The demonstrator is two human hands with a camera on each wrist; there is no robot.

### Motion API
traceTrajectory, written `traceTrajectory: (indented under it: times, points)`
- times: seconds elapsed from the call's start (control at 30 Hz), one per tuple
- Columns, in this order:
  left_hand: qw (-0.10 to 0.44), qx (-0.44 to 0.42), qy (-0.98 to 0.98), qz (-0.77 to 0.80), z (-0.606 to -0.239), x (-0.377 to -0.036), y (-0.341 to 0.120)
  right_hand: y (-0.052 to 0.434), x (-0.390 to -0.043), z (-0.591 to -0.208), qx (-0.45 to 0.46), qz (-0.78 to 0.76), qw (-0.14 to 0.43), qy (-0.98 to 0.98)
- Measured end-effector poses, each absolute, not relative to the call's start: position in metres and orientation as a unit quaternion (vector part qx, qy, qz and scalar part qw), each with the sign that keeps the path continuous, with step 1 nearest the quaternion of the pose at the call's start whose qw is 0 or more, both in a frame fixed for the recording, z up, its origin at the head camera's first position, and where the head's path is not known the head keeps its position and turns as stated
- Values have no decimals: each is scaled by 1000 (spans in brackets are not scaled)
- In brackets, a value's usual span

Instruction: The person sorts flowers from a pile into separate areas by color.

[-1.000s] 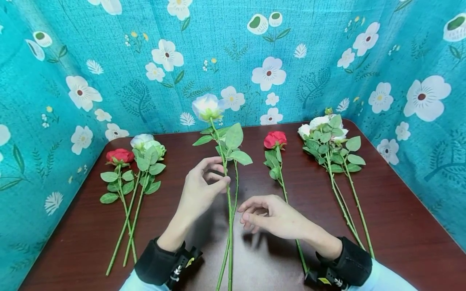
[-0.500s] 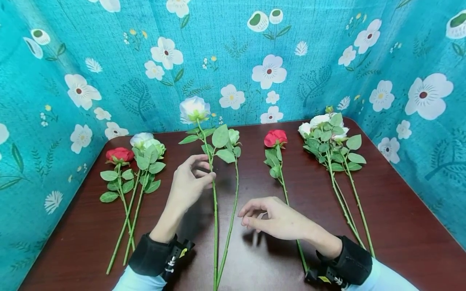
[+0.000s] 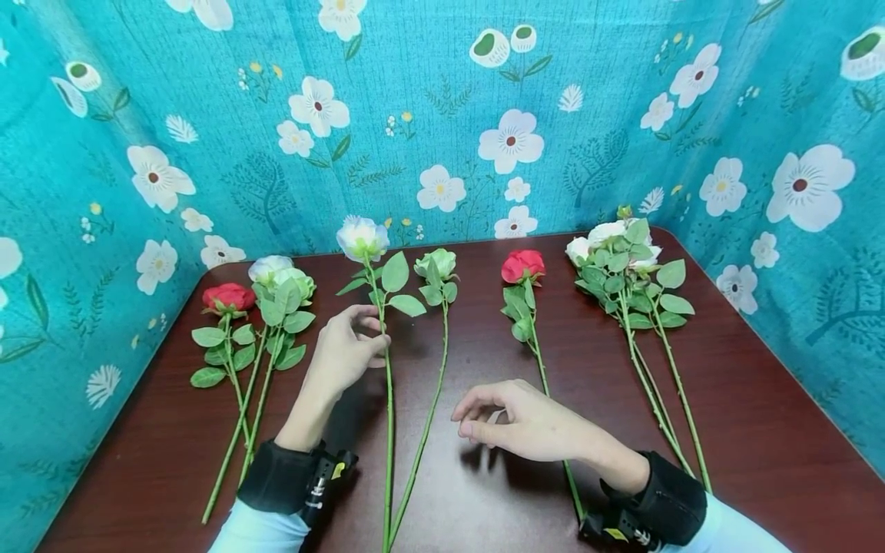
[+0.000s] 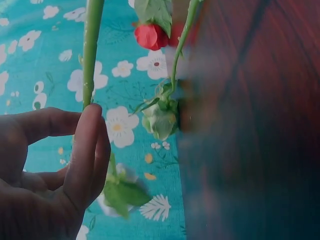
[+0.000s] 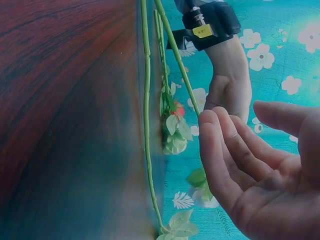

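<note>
My left hand pinches the green stem of a pale blue-white rose between thumb and fingers, just below its leaves. The bloom is raised above the table's far edge; in the left wrist view the stem passes up through the fingertips. A light green rose lies to its right on the table, the two stems converging near the front. My right hand hovers over the table with loosely bent fingers and holds nothing. Beneath its forearm passes the stem of a red rose.
On the left of the dark wooden table, a red rose, a bluish rose and a green rose lie with crossed stems. White roses lie bunched at right. A turquoise floral cloth surrounds the back and sides.
My left hand has carried the blue-white rose leftward and lowered its bloom, away from the green rose, which now shows fully. The right hand has barely moved.
</note>
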State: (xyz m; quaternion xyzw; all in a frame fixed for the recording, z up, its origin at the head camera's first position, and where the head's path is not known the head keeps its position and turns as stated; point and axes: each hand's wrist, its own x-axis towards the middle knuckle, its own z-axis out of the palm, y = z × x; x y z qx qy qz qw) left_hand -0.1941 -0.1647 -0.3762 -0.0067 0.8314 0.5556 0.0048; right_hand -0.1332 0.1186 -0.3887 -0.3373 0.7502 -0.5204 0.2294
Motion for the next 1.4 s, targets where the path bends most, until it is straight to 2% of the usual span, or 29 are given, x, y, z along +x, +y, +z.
traceTrajectory:
  times: [0.6,0.97,1.4]
  points:
    - [53,-26,853,518,-365,-195,-193,120,-134,-391,-396,-441,232,771]
    - [114,-34,888,445,-377,-201,-200,120,-132,-390,-392,-432,242,776]
    - [113,-30,924,365,-389,-204,-208,120,-131,-389,-387,-424,249,780]
